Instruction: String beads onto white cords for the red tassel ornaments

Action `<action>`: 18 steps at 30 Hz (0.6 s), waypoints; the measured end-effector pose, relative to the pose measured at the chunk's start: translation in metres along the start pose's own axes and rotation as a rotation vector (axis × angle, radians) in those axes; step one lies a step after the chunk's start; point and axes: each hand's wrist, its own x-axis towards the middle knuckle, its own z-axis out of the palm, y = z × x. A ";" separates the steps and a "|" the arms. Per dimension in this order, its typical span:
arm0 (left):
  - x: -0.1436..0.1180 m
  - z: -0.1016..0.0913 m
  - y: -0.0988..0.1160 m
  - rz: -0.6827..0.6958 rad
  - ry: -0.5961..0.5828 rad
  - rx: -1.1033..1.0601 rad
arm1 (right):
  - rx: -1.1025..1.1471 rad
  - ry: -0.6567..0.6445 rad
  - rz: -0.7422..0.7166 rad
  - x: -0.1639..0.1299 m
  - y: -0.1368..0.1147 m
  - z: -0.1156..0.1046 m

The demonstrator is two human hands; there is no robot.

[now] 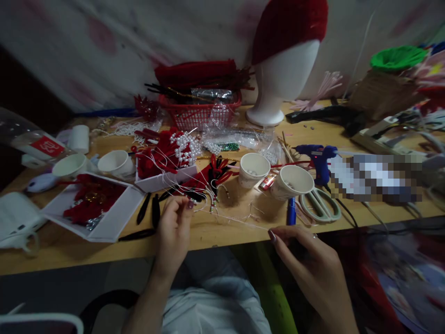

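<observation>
Both hands pinch one thin pale thread (239, 221), stretched taut over the wooden table (222, 232) edge: left hand (173, 229) closed on the end by the red-and-black beaded ornament (208, 178), right hand (306, 257) closed on the other, keeping it straight. Right of the ornament stand two white paper cups (273, 176), then pale green scissors (321, 204).

Two hands stretch a thin thread over a cluttered craft desk

The left hand (174, 222) pinches the thread (236, 221) beside a beaded red-and-black ornament (208, 178); the right hand (306, 260) pinches its other end at the desk (215, 232) edge, near scissors (321, 204), paper cups (254, 169) and a blue glue gun (318, 160).
</observation>
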 end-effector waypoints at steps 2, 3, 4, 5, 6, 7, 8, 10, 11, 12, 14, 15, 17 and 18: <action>0.010 -0.004 0.007 -0.152 0.043 -0.309 | -0.004 0.021 -0.043 0.006 -0.002 0.000; 0.016 -0.005 0.010 -0.200 0.061 -0.437 | 0.000 0.028 -0.079 0.009 -0.003 0.001; 0.022 -0.007 0.014 -0.224 0.075 -0.532 | 0.005 0.032 -0.117 0.013 -0.004 0.002; 0.029 -0.009 0.017 -0.228 0.088 -0.592 | 0.012 0.027 -0.150 0.017 -0.005 0.003; 0.035 -0.011 0.021 -0.219 0.096 -0.626 | 0.018 0.020 -0.177 0.021 -0.006 0.005; 0.041 -0.013 0.024 -0.204 0.101 -0.647 | 0.024 0.012 -0.193 0.025 -0.007 0.008; 0.048 -0.016 0.027 -0.192 0.105 -0.673 | 0.033 0.001 -0.200 0.028 -0.008 0.012; 0.059 -0.022 0.034 -0.175 0.104 -0.720 | 0.060 -0.035 -0.184 0.034 -0.010 0.022; 0.064 -0.025 0.037 -0.172 0.094 -0.741 | 0.078 -0.054 -0.174 0.036 -0.011 0.028; 0.068 -0.028 0.041 -0.169 0.073 -0.754 | 0.096 -0.074 -0.162 0.037 -0.012 0.033; 0.077 -0.033 0.049 -0.142 -0.010 -0.726 | 0.119 -0.122 -0.134 0.041 -0.014 0.042; 0.082 -0.035 0.054 -0.121 -0.061 -0.692 | 0.123 -0.150 -0.116 0.044 -0.015 0.045; 0.091 -0.038 0.064 -0.078 -0.155 -0.611 | 0.125 -0.200 -0.072 0.050 -0.019 0.048; 0.095 -0.039 0.069 -0.053 -0.205 -0.554 | 0.135 -0.217 -0.046 0.055 -0.022 0.048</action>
